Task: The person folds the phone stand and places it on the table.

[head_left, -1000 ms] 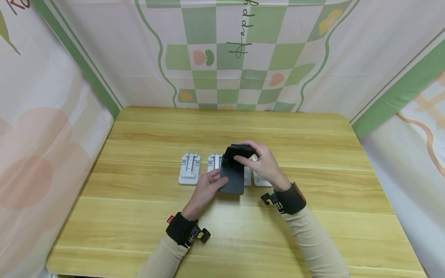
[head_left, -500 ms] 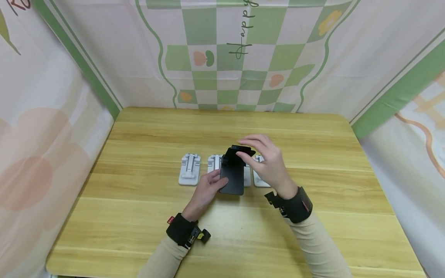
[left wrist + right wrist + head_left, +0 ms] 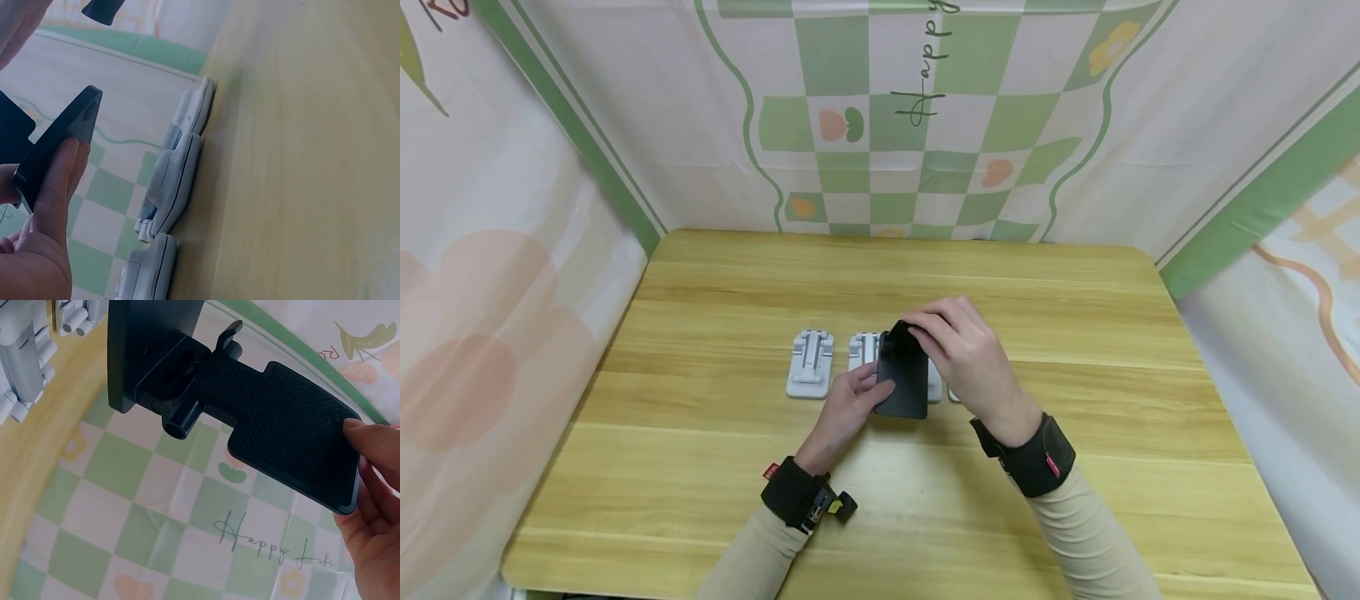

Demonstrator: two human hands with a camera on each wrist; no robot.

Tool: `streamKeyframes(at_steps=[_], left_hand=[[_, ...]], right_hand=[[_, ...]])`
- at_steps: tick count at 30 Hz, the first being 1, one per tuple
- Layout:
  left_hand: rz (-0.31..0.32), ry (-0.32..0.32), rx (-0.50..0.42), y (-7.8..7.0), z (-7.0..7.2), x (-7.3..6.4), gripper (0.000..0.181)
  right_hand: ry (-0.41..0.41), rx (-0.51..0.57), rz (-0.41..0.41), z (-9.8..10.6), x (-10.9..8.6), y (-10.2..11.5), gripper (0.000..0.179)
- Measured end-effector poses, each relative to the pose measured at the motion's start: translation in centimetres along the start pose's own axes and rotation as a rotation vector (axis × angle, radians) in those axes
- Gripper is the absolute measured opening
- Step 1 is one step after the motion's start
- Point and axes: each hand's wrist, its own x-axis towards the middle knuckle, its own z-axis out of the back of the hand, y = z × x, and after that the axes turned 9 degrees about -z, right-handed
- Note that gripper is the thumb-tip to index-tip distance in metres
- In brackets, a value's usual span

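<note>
In the head view, a black folding phone stand (image 3: 902, 383) is held over the middle of the table. My left hand (image 3: 844, 408) grips its flat base (image 3: 59, 140) at the left edge, thumb on top. The stand's textured back plate (image 3: 294, 434) is swung out from the base on a hinged arm. My right hand (image 3: 973, 354) pinches the far edge of that plate between thumb and fingers, as the right wrist view shows. Behind the black stand, several folded white phone stands (image 3: 809, 364) lie in a row, partly hidden by it and my right hand.
The wooden table (image 3: 700, 467) has rounded corners and borders a patterned cloth (image 3: 895, 125) at the back. More cloth hangs on both sides. Each wrist wears a black strap (image 3: 1037, 454) with a small camera.
My right hand loosened from the back plate, lifted slightly right, then turned over and took the plate's edge again. The plate looks more upright now. My left hand kept the base nearly still.
</note>
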Motion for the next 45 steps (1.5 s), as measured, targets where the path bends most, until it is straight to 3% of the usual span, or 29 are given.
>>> streamKeyframes(at_steps=[9,33,45], left_hand=[[0.023,-0.009,0.022,-0.1,0.2,0.0,0.05],[0.012,-0.047,0.006,0.1,0.0,0.2,0.044],[-0.032,-0.061,0.017,-0.1,0.2,0.5,0.045]], right_hand=[[-0.001,-0.032,0.032,-0.1,-0.4,0.3,0.017],[-0.005,-0.126,0.101,-0.4,-1.5,1.2,0.017],[0.109,-0.159,0.187,-0.9,-2.6,2.2,0.02]])
